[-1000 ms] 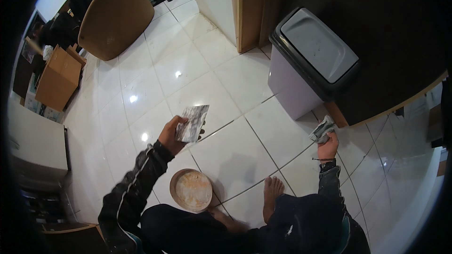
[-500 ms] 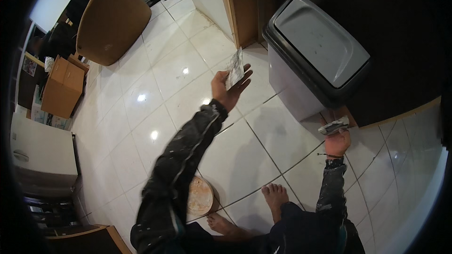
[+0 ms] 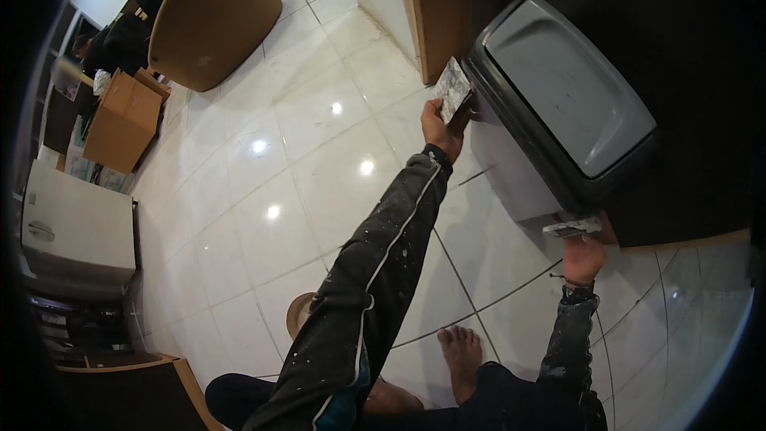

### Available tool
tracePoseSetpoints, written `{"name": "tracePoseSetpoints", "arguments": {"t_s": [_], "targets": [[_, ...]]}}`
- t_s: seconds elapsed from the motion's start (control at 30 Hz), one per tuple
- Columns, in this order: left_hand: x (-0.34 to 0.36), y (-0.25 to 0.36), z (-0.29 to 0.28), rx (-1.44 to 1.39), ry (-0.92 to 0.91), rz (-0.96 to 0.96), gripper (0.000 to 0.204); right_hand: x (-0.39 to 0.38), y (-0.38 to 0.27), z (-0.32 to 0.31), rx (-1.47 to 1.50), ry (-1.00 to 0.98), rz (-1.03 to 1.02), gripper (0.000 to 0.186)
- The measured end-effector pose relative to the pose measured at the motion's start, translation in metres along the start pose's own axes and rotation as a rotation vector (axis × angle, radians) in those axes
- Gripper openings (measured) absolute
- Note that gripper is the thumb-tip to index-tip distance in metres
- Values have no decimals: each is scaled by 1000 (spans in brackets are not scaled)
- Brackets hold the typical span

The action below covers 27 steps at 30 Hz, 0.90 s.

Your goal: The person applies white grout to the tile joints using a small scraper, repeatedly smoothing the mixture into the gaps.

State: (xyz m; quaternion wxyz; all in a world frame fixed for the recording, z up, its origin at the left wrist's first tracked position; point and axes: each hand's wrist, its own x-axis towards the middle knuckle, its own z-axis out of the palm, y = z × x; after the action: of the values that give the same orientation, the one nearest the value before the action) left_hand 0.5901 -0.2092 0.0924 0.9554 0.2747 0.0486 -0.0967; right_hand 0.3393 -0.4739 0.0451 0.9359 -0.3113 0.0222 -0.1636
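Observation:
A pale bin (image 3: 511,164) with a dark rim and a grey lid (image 3: 570,88) stands on the tiles in front of me. My left hand (image 3: 444,129) is at its far left side, closed on a flat, white-smeared piece (image 3: 453,92) held near the rim. I cannot tell whether it touches the bin. By the bin's near end is my right hand (image 3: 585,257), its fingers partly hidden around a second flat piece (image 3: 572,227), grey and crusted with white. Both dark sleeves carry white specks.
A round tub (image 3: 299,313) stands on the floor, partly behind my left forearm. Dark wood panelling (image 3: 678,152) borders the bin on the right. Farther left are a brown chair (image 3: 214,24), a cardboard box (image 3: 124,121) and a white cabinet (image 3: 76,219). A person (image 3: 88,48) is at the far left.
My left hand has reached forward and right to the bin's side, with its flat piece still held. The right hand stays near the bin's near end. The view has shifted slightly.

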Motion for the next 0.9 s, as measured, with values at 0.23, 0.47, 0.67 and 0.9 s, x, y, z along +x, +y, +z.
{"name": "tracePoseSetpoints", "arguments": {"t_s": [0.23, 0.47, 0.67, 0.9], "targets": [[-13, -1, -10, -103, 141, 147, 43, 20, 2, -4, -21, -40, 95, 54], [-43, 47, -20, -247, 335, 287, 26, 45, 40, 23, -29, -183, 177, 61], [-29, 119, -78, -166, 176, 384, 29, 59, 102, 79, 52, -213, 210, 52], [-7, 201, -118, -40, 293, 405, 22, 71, 175, 140, -321, -268, 67, 33]]}}
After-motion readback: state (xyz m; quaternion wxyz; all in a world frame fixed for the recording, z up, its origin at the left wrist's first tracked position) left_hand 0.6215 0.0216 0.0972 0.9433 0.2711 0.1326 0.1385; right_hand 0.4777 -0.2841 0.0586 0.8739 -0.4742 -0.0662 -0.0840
